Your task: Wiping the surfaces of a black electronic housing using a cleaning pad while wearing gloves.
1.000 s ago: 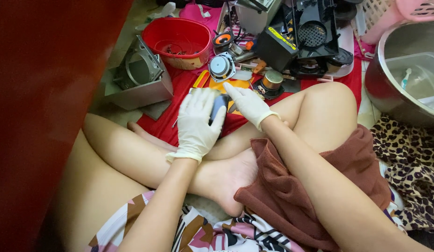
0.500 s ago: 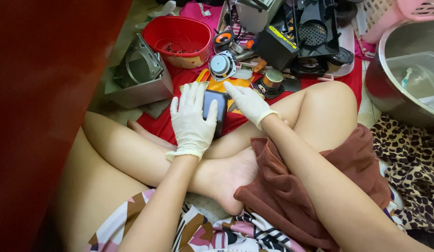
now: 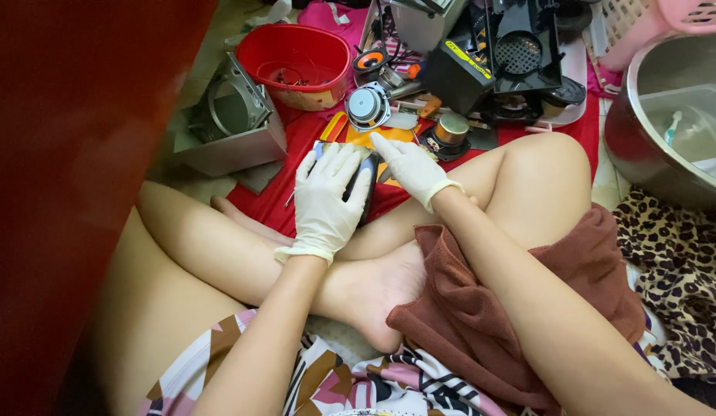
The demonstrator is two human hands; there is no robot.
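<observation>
I sit cross-legged on the floor wearing white gloves. My left hand (image 3: 327, 202) lies flat with its fingers spread over a small dark device (image 3: 367, 196), which rests on a red cloth (image 3: 308, 139) in front of my shins. Most of the device is hidden under that palm. My right hand (image 3: 413, 169) reaches in from the right, and its fingertips grip the device's upper right edge. An orange and yellow piece (image 3: 350, 139) shows just beyond the device.
Beyond my hands lie a red bowl (image 3: 296, 62), a grey metal housing (image 3: 234, 127), a round silver speaker (image 3: 367, 106) and black plastic parts (image 3: 481, 65). A steel basin (image 3: 643, 146) stands at the right. A brown towel (image 3: 489, 308) covers my lap. A red surface (image 3: 65, 154) blocks the left.
My left hand has gone from curling around the device to lying flat over it with its fingers spread. The right hand has stayed at the device's upper right edge.
</observation>
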